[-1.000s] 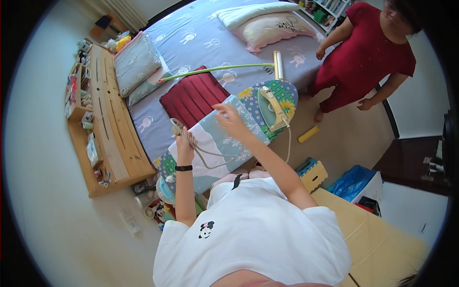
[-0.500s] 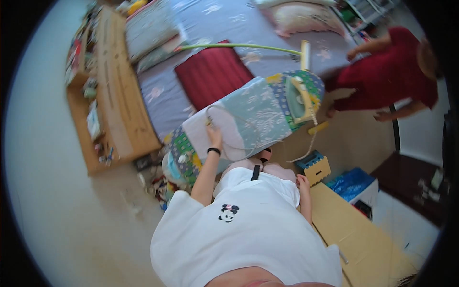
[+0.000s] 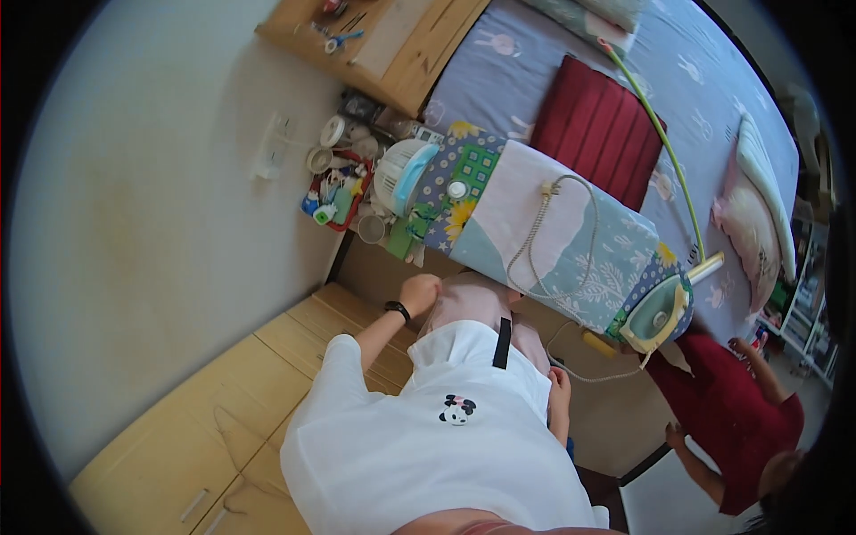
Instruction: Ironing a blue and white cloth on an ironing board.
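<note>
My left hand [image 3: 419, 293], a dark band at its wrist, is drawn back to my left thigh. Its fingers are curled closed against the pink trousers [image 3: 464, 301], and I cannot make out anything in them. My right hand [image 3: 559, 392] hangs at my right hip by the hem of the white shirt, fingers loosely bent and holding nothing visible. Ahead, a pale pink and light blue cloth [image 3: 526, 192] lies across the patterned ironing board [image 3: 434, 198]. A looped, braided grey cord [image 3: 536, 227] rests on that cloth. An iron [image 3: 658, 314] lies at the board's right end.
Beyond the board is a bed [image 3: 691, 116] with a dark red folded cloth [image 3: 597, 129] and a long green stick [image 3: 664, 134]. A person in red [image 3: 713, 410] is at the right. A fan [image 3: 406, 176] and a red basket [image 3: 352, 192] stand left. Yellow cabinets [image 3: 192, 419] line the lower left.
My left hand has left the cord on the cloth and come back to my thigh. The view has turned left, showing more wall and cabinets. My right hand stays by my hip.
</note>
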{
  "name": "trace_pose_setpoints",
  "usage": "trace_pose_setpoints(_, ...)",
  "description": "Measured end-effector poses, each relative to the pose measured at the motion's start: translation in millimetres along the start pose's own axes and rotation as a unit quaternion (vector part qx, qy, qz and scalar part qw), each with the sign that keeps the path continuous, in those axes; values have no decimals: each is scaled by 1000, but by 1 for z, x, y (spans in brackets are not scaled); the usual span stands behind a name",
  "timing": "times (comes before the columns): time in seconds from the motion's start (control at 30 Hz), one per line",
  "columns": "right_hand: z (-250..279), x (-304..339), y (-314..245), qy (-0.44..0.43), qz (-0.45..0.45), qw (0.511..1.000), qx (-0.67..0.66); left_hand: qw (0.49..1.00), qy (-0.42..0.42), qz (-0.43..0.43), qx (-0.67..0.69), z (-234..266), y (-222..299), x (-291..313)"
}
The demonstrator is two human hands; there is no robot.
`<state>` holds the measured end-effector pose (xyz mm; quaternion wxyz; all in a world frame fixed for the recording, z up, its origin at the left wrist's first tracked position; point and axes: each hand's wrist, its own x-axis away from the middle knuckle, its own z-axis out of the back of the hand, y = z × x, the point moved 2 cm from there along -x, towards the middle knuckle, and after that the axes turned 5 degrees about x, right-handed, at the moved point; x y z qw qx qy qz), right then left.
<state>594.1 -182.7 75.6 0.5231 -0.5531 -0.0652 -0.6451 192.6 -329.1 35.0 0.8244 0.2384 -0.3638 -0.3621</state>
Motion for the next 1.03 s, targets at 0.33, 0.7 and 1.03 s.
trace_pose_setpoints(0.33, 34, 20, -9, -38, -42, 981, 185, 920, -9, 360, -151, -54, -159, -50)
trace_pose_setpoints(0.7, 11, 14, -15, -6, -17, 984, 175, 906, -21, 363, -215, -41, -152, -53)
trace_pose_setpoints(1.03, -43, 8, 7, 60, -4, 998, 19, 955, 220, 177, 89, 50, -70, -51)
